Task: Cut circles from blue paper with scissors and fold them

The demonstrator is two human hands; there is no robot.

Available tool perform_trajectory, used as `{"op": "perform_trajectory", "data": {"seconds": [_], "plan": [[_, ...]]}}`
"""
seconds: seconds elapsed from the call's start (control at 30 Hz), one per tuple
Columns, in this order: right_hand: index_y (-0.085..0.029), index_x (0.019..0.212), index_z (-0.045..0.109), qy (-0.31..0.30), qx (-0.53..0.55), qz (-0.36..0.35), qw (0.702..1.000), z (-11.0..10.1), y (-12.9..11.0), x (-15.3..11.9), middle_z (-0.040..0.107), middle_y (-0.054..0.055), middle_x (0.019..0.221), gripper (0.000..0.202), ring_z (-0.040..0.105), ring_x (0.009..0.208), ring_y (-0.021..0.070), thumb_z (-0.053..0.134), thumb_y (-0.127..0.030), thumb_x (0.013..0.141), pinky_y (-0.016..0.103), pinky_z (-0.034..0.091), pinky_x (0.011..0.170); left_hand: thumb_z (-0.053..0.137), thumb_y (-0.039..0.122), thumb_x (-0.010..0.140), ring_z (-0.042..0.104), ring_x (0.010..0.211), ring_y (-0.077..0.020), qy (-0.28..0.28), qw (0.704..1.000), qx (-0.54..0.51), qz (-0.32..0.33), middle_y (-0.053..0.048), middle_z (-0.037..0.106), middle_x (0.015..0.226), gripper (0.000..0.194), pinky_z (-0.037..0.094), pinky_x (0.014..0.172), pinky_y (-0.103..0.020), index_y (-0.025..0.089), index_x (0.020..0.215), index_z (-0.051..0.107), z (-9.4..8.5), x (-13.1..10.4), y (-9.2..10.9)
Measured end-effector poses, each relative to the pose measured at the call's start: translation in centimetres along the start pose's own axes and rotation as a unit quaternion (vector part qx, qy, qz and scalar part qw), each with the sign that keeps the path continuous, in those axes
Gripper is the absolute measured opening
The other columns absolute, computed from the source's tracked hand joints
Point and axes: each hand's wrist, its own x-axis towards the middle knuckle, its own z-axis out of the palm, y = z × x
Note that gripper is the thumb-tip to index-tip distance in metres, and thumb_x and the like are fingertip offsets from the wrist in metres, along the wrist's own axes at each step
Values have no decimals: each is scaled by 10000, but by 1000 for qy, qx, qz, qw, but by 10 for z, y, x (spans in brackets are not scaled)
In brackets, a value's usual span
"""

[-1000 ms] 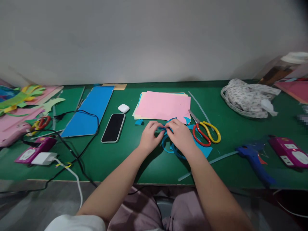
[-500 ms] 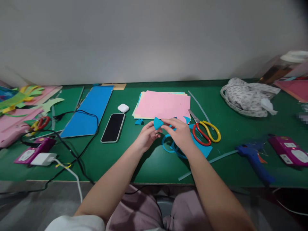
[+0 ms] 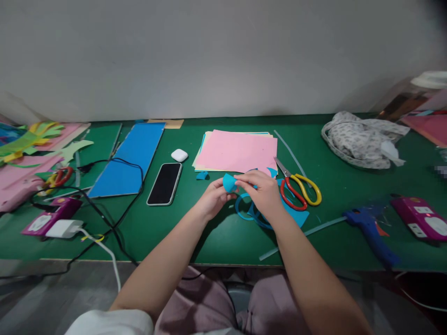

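Observation:
A small piece of blue paper (image 3: 229, 183) is held up between my two hands, just in front of the paper stack. My left hand (image 3: 213, 200) is closed on its left side, with the fingers curled beneath. The fingertips of my right hand (image 3: 261, 190) pinch its right edge. Under and beside my right hand lie blue paper scraps (image 3: 296, 216) and a thin blue ring (image 3: 241, 207). A small blue scrap (image 3: 202, 176) rests left of the hands. Scissors (image 3: 296, 184) with one red and one yellow handle lie to the right, partly over the scraps.
A stack of coloured paper (image 3: 240, 151) lies behind my hands. To the left are a phone (image 3: 165, 184), a white earbud case (image 3: 179, 155), a blue board (image 3: 131, 163) and black cables. A blue glue gun (image 3: 372, 232), a purple power strip (image 3: 421, 217) and a patterned cloth (image 3: 361, 142) lie right.
The blue paper piece has turned a little and now shows a rounder outline. Both hands have shifted slightly right and down, still holding it.

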Motion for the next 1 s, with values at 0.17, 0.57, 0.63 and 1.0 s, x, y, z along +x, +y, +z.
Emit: {"op": "perform_trajectory", "data": {"seconds": [0.17,0.57,0.63,1.0], "plan": [[-190,870,769,-7,26,17,999,-2,-2,2,733,58,810,136,682,786,182,677,-114,805,304,546,738,815,252,574,609,673,-108,-17,1000,-4,-12,-11,670,689,238,478,636,-225,137,750,704,-2,0,-1],[-254,975,760,-56,85,16,995,-9,-8,2,678,39,955,211,648,902,157,672,-143,819,287,544,801,832,279,535,615,687,-131,-72,996,-31,-35,-14,684,714,291,480,667,-261,161,768,704,-1,-5,3],[-261,974,762,-58,90,18,994,-8,-10,1,681,35,924,217,651,856,150,661,-138,827,274,548,758,843,288,524,616,683,-131,-76,996,-29,-37,-12,681,705,302,484,671,-264,160,757,700,-2,-5,3],[-265,986,755,-70,97,86,989,-9,-9,2,716,27,949,211,664,878,157,675,-177,812,276,551,756,835,285,552,622,703,-135,-50,998,25,1,-16,687,733,284,490,695,-265,168,786,724,-3,-4,4]]}}
